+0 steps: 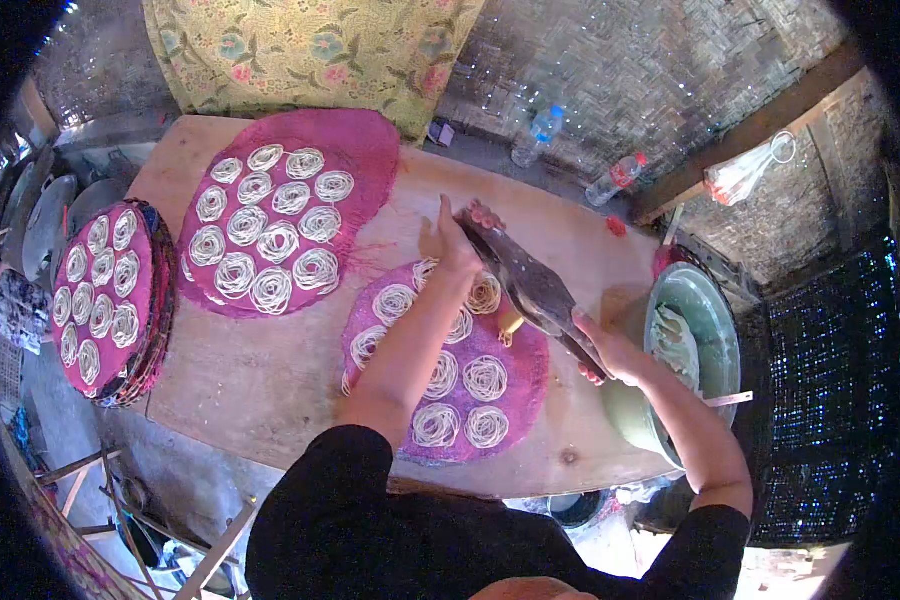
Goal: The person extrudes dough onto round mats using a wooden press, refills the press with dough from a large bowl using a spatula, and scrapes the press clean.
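tabletop point(230, 390) of pale wood runs slantwise across the middle of the frame, bearing two pink cloths with pale coils of strands laid out on them. one cloth point(365, 150) lies at the upper left of the frame; the other point(520, 400) lies at the centre, below a dark press point(530, 280) held aslant over its upper right edge. the left hand point(458, 250) has its fingers wrapped round the press's upper end, and the right hand point(615, 352) has its fingers closed round the lower end. a brass-coloured cylinder point(510, 322) shows under the press, beside the coils. at the left of the frame, a stack of round trays point(158, 330) carries more coils on its pink top. a green tub point(735, 340) with a pale mass point(675, 345) inside stands at the right. behind, a flowered yellow cloth point(320, 45) hangs at the top of the frame, next to a woven wall point(610, 70) with a blue-capped bottle point(538, 138) and a red-capped bottle point(617, 180) near its foot.
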The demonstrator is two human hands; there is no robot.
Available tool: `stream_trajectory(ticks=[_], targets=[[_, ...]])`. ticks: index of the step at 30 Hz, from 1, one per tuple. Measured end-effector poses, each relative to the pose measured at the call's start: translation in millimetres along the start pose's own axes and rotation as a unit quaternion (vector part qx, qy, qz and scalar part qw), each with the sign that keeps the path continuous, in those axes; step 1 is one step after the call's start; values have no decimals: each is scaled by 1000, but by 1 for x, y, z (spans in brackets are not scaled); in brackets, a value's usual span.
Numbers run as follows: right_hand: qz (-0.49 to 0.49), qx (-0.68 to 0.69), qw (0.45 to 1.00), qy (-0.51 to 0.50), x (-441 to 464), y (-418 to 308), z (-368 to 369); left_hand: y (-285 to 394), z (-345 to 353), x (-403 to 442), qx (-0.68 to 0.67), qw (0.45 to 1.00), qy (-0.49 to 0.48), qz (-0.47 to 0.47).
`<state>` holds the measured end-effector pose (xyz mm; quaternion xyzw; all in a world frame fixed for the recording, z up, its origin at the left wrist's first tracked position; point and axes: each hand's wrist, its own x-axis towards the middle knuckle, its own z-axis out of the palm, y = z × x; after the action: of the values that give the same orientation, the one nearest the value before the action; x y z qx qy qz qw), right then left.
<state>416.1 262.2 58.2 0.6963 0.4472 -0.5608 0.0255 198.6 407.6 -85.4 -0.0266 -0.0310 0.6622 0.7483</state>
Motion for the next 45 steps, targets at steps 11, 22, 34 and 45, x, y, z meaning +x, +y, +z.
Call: stream_trajectory(ticks=[11, 22, 34, 45], targets=[[-71, -104, 987, 98, -38, -10, -3, -2, 39, -8, -58, 997, 10, -44], [-39, -60, 991, 112, -49, 1, 15, -15, 32, -25, -19, 998, 56, -23], [-236, 569, 741, -267, 67, 71, 42, -22, -17, -2, -172, 978, -106, -56], [-137, 278, 949, -52, 79, 37, 54, 22, -18, 14, -128, 983, -103, 78]])
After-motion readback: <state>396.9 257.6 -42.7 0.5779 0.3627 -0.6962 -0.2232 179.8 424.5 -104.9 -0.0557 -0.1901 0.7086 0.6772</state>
